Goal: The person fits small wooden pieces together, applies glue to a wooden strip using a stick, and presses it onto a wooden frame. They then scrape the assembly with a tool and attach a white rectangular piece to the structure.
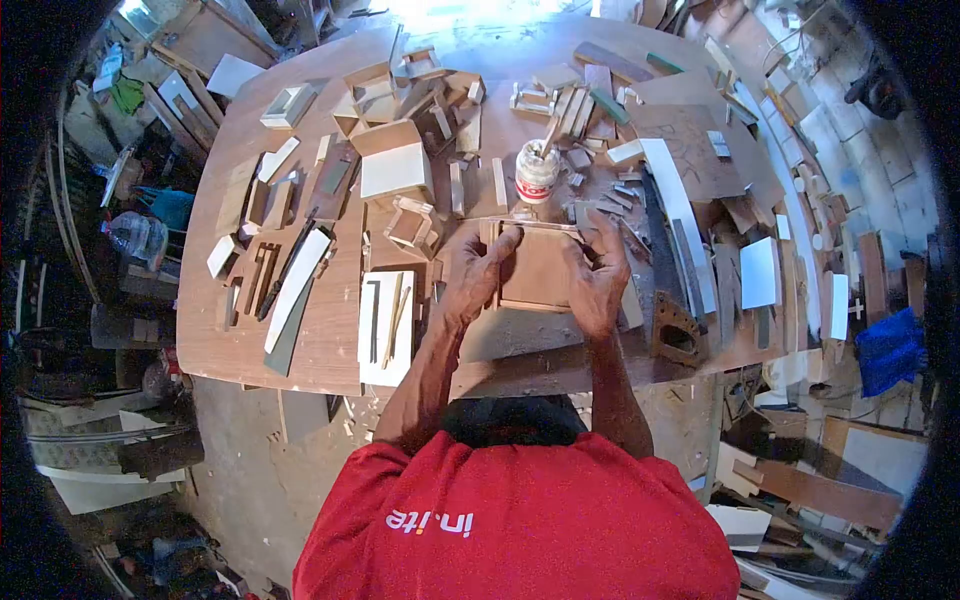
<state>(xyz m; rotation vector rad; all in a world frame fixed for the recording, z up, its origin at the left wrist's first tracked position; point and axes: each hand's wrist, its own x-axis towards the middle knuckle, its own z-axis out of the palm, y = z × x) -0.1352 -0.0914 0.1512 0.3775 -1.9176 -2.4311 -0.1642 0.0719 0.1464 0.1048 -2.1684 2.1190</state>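
Note:
A small shallow wooden box (538, 268) with raised edges is held between my hands over the near part of the table. My left hand (476, 268) grips its left side, with the thumb over the upper left corner. At the right side, my right hand (600, 270) has its fingers bent around the upper right corner. A thin wooden strip (540, 226) runs along the box's far edge between the two hands; whether it is fastened cannot be seen. Just beyond stands an open jar (537, 172) of whitish paste with a stick or brush handle in it.
Several small wooden box assemblies (395, 172) and offcuts (575, 110) crowd the far side of the wooden table (330, 358). A white panel (385, 325) with thin strips lies left, and long dark and white strips (680, 210) lie right. A holed wooden block (678, 335) sits near the front edge.

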